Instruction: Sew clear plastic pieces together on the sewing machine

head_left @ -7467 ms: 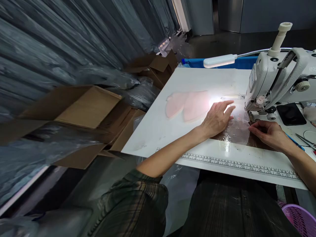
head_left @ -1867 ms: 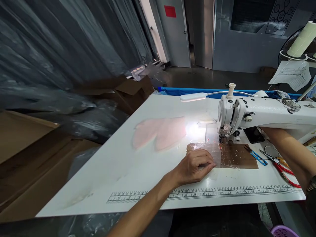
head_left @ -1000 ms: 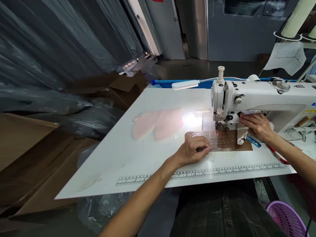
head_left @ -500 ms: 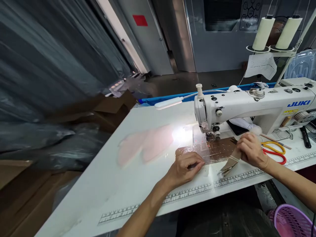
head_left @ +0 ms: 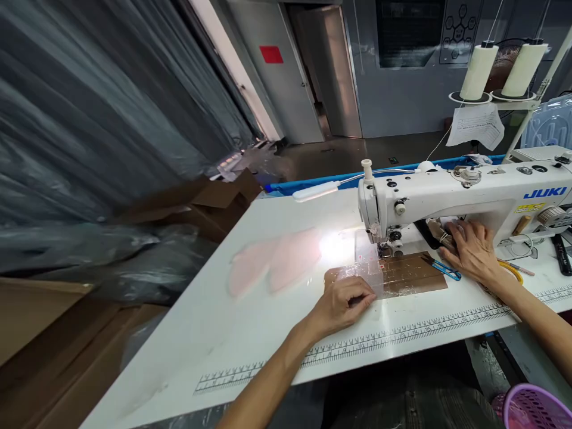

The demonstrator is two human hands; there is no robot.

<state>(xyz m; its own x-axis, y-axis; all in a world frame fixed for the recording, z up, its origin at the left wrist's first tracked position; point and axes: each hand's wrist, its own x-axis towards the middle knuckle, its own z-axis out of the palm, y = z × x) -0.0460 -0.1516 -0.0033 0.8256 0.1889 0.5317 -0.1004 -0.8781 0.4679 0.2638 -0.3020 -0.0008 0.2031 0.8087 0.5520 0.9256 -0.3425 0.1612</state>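
Note:
My left hand [head_left: 346, 302] rests on the table with curled fingers, thumb and forefinger close together at the near edge of a clear plastic piece [head_left: 363, 274]. What its fingertips grip is hidden. Beneath that plastic lies a flat brown sheet [head_left: 409, 279], reaching toward the needle of the white sewing machine [head_left: 442, 193]. My right hand [head_left: 471, 247] is spread, palm down, under the machine arm. Its fingers touch a folded beige piece [head_left: 437, 231], partly covered by them. Small blue thread snips [head_left: 443, 269] lie on the brown sheet's right end, blades toward the needle.
A pale pink mitt-shaped piece [head_left: 277, 259] lies left of the lit needle area. Yellow scissor handles [head_left: 512, 272] show behind my right wrist. A printed ruler [head_left: 402, 333] runs along the front edge. A purple basket [head_left: 534, 405] stands below; cardboard boxes [head_left: 223, 199] are at left.
My right hand has moved away from me, carrying the beige piece under the machine arm, and its fingers have spread. The blue snips now lie uncovered. My left hand has stayed put.

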